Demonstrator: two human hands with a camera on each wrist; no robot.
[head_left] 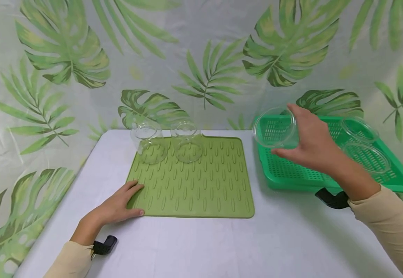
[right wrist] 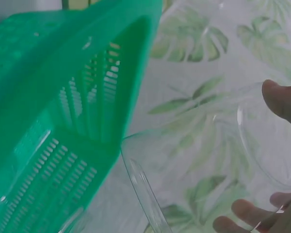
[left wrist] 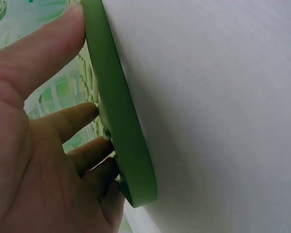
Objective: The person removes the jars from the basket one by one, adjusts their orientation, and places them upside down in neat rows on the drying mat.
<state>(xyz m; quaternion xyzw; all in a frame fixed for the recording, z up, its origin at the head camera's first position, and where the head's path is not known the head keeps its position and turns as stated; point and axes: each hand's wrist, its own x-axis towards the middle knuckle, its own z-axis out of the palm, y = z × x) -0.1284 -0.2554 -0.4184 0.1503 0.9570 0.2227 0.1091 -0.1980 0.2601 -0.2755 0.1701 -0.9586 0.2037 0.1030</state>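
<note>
My right hand (head_left: 314, 141) grips a clear cup (head_left: 274, 129) above the left side of a green basket (head_left: 274, 183), thumb and fingers around its side. In the right wrist view the cup (right wrist: 184, 141) is tilted, with the fingers near one end. My left hand (head_left: 116, 204) rests at the left edge of a green ribbed mat (head_left: 204, 185), fingers spread and touching it. The left wrist view shows the fingertips against the mat's raised rim (left wrist: 119, 116). Two more clear cups, a left one (head_left: 150, 143) and a right one (head_left: 187, 143), stand side by side at the mat's back left.
Inside the basket, on its right side, lies clear round ware (head_left: 366, 156); its outlines overlap, so I cannot tell how many pieces. A white cloth (head_left: 201, 247) covers the table. Behind it hangs a leaf-patterned curtain (head_left: 215, 23).
</note>
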